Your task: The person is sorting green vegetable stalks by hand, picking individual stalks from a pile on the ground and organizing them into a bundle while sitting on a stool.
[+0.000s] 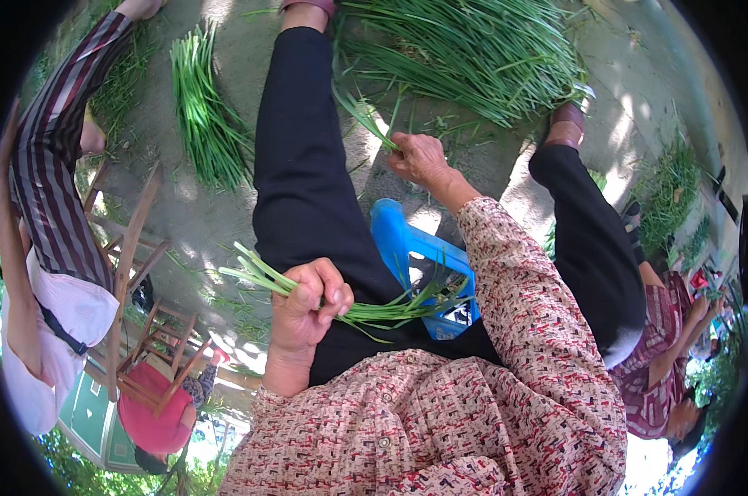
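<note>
Bending toward the rim, the fisheye view cut off the neighbours on both sides: a person in a striped top (55, 165) at the left edge showed only as torso and arm, and another in a red patterned top (667, 364) at the right was squeezed small and hard to read. The far end of the big pile of green stalks (473, 45) ran out of the top of the frame, and a smaller bundle (204, 107) lay on the concrete well apart from it, to the left. The blue stool (415, 248) was mostly hidden under the person's dark trousers and the patterned sleeve. The left hand (308, 306) was closed in a fist around a bunch of stalks (365, 310), their pale cut ends sticking out to the left of the fist and the green leaves trailing right across the lap, the tips lost against the stool. The right hand (419, 157) was stretched forward between the knees, fingers pinched on a few stalks (361, 112) that slanted up and left from it; how many it held could not be told. The pile lay just beyond that hand.
</note>
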`<state>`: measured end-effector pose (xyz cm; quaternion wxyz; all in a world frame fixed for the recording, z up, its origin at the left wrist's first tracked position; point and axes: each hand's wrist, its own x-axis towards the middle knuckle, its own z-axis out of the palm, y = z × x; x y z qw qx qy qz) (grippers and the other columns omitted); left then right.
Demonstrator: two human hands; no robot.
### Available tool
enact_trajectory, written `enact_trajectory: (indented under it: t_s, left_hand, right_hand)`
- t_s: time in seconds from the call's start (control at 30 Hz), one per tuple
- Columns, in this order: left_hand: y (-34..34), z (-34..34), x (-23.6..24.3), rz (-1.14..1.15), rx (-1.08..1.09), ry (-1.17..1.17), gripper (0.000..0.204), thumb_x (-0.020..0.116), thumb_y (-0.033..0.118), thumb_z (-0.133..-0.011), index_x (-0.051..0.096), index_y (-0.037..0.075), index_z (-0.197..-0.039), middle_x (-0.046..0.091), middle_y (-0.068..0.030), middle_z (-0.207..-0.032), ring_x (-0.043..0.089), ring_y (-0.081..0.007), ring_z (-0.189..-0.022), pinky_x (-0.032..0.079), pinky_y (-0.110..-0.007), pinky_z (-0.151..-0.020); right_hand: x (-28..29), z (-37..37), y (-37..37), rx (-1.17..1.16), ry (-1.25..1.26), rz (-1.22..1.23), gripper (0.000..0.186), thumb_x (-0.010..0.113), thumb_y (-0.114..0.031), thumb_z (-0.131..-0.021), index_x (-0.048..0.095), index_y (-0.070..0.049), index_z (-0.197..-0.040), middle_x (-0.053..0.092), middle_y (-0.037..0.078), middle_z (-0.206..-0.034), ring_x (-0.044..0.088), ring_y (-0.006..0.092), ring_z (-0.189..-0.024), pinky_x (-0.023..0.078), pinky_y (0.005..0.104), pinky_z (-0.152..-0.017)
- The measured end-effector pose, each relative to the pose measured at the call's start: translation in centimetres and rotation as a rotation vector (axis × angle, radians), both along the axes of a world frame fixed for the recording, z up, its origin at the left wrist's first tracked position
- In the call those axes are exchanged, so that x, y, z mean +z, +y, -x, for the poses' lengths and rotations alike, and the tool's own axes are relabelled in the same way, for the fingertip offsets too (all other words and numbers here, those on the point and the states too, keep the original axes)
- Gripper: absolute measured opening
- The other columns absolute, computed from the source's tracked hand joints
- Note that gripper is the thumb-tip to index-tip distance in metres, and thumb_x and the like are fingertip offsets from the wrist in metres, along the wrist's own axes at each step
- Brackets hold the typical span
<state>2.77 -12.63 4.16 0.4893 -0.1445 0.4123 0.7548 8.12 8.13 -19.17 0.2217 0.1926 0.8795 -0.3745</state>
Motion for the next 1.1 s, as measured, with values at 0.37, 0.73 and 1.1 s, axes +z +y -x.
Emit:
enact_trajectory:
  t_s: [0.37,0.73,1.1]
  left_hand:
    - [0.4,-0.1,0.2,0.033,-0.009,0.021,0.043,0.061,0.033,-0.09,0.041,0.008,-0.062,0.053,-0.0096,-0.075,0.04,-0.0071,-0.045,0.042,-0.03,-0.055]
    - [0.9,0.1,0.1,0.035,-0.033,0.037,0.043,0.06,0.035,-0.091,0.041,0.008,-0.062,0.053,-0.0097,-0.076,0.041,-0.0073,-0.046,0.043,-0.03,-0.057]
    - [0.1,-0.1,0.2,-0.052,-0.037,0.06,0.039,0.055,0.035,-0.094,0.041,0.01,-0.067,0.048,-0.0062,-0.077,0.04,-0.0068,-0.048,0.041,-0.028,-0.059]
  right_hand:
    - [-1.6,-3.8,9.6,-0.349,0.043,-0.371,0.031,0.058,-0.016,-0.079,0.052,-0.011,-0.109,0.063,0.016,-0.098,0.063,0.0356,-0.086,0.05,0.0465,-0.074]
    - [-2.9,-1.5,11.9,-0.28,-0.318,-0.398,0.02,0.059,-0.01,-0.079,0.064,-0.006,-0.098,0.065,0.016,-0.099,0.064,0.0332,-0.092,0.051,0.0433,-0.076]
    - [5.8,-3.1,14.5,-0.733,-0.146,1.107,0.039,0.067,-0.014,-0.083,0.053,0.0,-0.116,0.066,0.017,-0.1,0.066,0.026,-0.088,0.054,0.036,-0.073]
